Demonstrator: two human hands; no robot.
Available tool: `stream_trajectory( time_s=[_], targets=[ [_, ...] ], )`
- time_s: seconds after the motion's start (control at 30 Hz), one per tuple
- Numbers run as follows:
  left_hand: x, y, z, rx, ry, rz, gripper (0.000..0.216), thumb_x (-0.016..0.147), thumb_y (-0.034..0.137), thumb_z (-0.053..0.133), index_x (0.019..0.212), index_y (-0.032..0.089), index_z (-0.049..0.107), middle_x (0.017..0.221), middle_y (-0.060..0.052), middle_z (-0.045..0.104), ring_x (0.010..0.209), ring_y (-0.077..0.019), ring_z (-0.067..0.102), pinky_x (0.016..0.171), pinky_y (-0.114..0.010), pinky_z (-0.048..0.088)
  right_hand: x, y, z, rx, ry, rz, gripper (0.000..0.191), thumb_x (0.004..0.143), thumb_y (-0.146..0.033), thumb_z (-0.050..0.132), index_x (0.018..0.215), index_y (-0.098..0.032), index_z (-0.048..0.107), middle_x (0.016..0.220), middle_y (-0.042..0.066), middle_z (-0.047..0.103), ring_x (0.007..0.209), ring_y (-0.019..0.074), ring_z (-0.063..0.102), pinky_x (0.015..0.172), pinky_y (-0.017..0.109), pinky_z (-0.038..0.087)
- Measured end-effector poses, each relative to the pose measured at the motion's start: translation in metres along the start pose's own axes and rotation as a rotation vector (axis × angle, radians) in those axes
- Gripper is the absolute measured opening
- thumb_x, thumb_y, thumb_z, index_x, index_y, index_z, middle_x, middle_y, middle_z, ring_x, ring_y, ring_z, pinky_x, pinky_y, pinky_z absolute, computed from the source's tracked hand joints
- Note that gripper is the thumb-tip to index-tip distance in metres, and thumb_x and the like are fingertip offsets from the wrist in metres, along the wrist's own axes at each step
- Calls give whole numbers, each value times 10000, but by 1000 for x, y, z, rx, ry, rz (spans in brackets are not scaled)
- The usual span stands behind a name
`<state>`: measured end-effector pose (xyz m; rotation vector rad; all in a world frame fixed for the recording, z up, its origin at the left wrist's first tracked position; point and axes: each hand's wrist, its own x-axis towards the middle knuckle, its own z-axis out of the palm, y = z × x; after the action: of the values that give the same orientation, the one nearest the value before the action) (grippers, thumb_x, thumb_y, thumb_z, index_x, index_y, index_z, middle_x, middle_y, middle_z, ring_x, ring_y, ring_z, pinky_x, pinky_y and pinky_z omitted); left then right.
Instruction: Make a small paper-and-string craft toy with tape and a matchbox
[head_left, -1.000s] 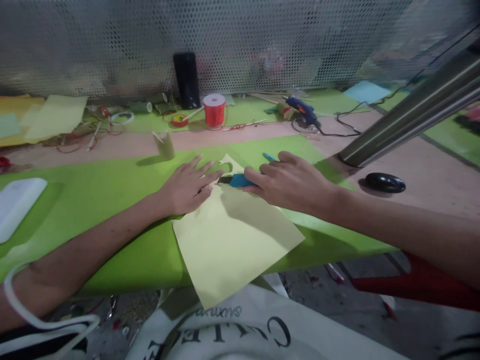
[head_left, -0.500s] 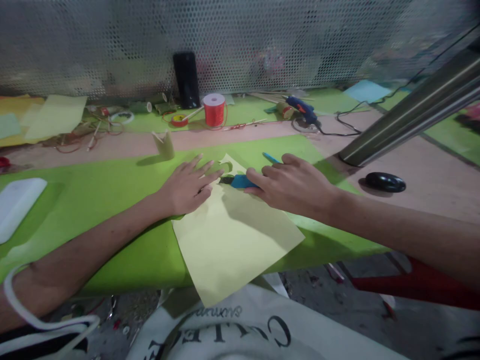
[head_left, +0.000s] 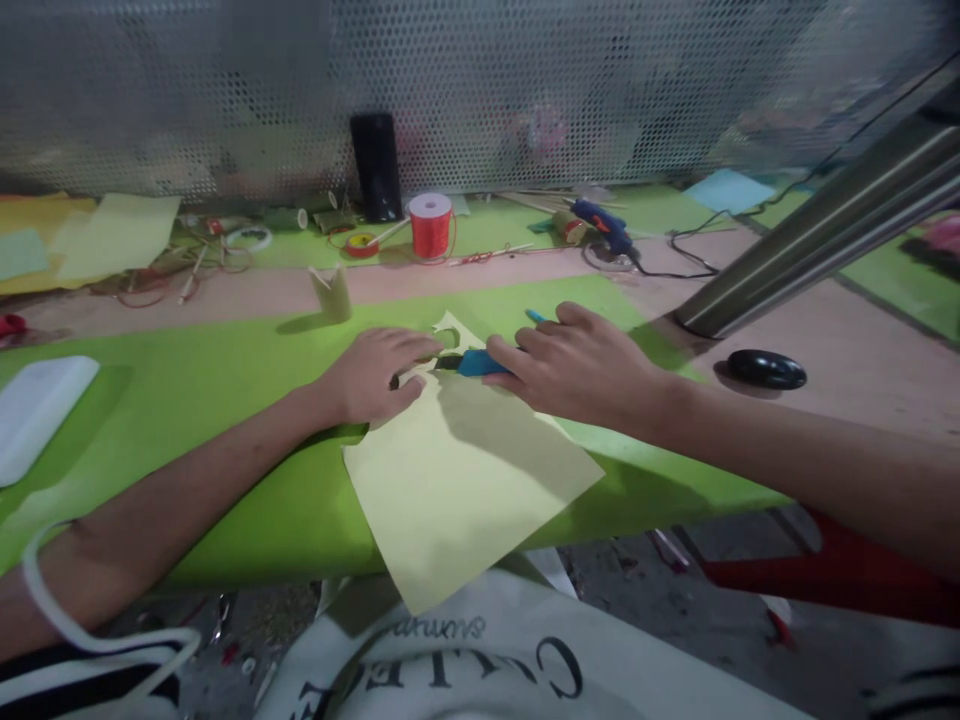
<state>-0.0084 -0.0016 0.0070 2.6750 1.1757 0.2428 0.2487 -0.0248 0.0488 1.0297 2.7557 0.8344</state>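
A pale yellow sheet of paper [head_left: 480, 480] lies over the green work surface, one corner hanging past the front edge. Its far end has a curved cut-out. My left hand [head_left: 375, 375] rests on the paper's upper left, fingers together and curled, thumb bent toward them with some of the paper between. My right hand [head_left: 570, 355] is closed around a blue utility knife [head_left: 474, 362], its dark blade end pointing left and touching the paper beside the cut-out. A second blue tip [head_left: 535, 316] sticks out behind my right hand; the rest of it is hidden.
A short notched tube [head_left: 332, 295] stands beyond my left hand. Farther back are a red thread spool [head_left: 431, 228], a phone [head_left: 376, 165] and a blue glue gun [head_left: 604, 225]. A metal pole [head_left: 810, 220] and black oval object [head_left: 766, 369] are right; a white block [head_left: 45, 415] is left.
My left hand's spread fingers have drawn together and curled at the paper. The knife and my right hand have shifted slightly left. The view has moved a little.
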Motion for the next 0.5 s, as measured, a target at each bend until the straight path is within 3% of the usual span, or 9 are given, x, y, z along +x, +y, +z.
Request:
stream_trajectory(
  time_s=[0.17, 0.5],
  targets=[
    [0, 2, -4, -55, -17, -10, 523, 912, 361, 398, 1407, 237, 509, 1420, -69, 594, 1315, -286, 522, 1134, -505, 374, 8, -3, -3, -15, -28, -8, 359, 1028, -419, 410, 1039, -147, 643, 686, 72, 691, 541, 177, 528, 632, 327, 141],
    [-1, -1, -4, -194, -43, -74, 572, 909, 297, 378, 1467, 188, 441, 1477, -104, 523, 1342, -278, 482, 1138, -472, 399, 17, -6, -1, -24, -26, -15, 364, 1032, -427, 392, 983, -155, 628, 706, 73, 697, 555, 179, 549, 634, 330, 132]
  ],
)
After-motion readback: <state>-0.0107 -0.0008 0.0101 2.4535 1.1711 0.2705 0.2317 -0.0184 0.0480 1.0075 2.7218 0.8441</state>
